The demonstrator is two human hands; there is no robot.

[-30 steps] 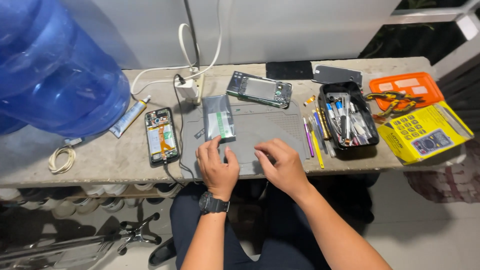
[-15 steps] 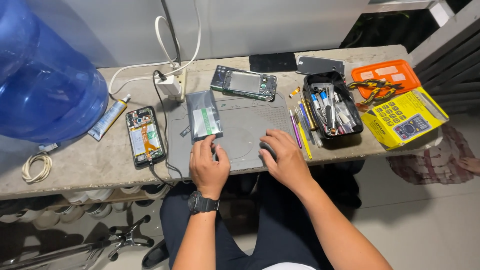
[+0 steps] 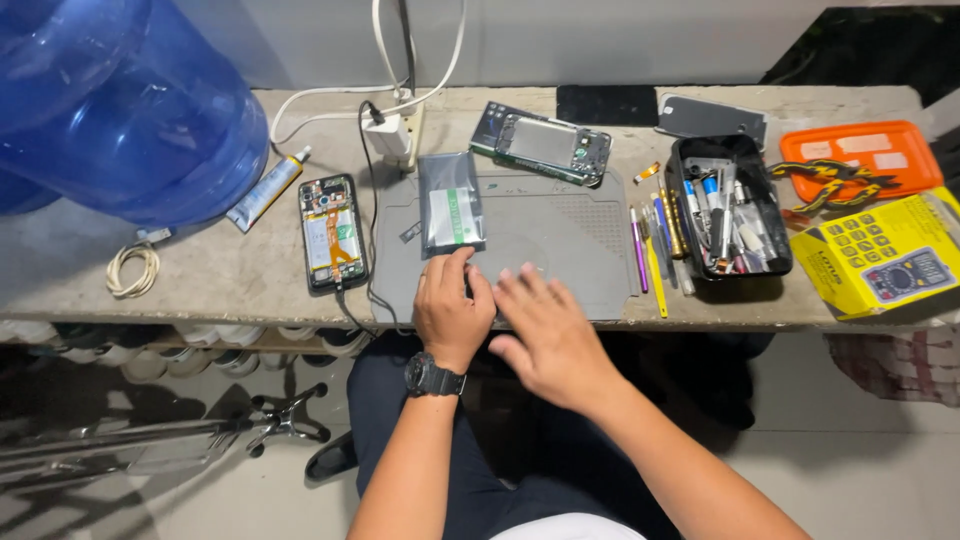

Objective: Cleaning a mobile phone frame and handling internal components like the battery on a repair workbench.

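Grey mat point(image 3: 560, 240) under both hands. Left hand point(image 3: 452, 310) loosely curled, holding nothing, fingertips touching the near edge of the battery pack point(image 3: 451, 203). Pack just ahead of those fingers, long axis pointing away. Right hand point(image 3: 545, 330) flat, spread, empty, farther off.

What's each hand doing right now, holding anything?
Left hand: fingers curled, resting on the grey mat just below the battery; any grip cannot be told.
Right hand: open, flat over the mat, holding nothing.
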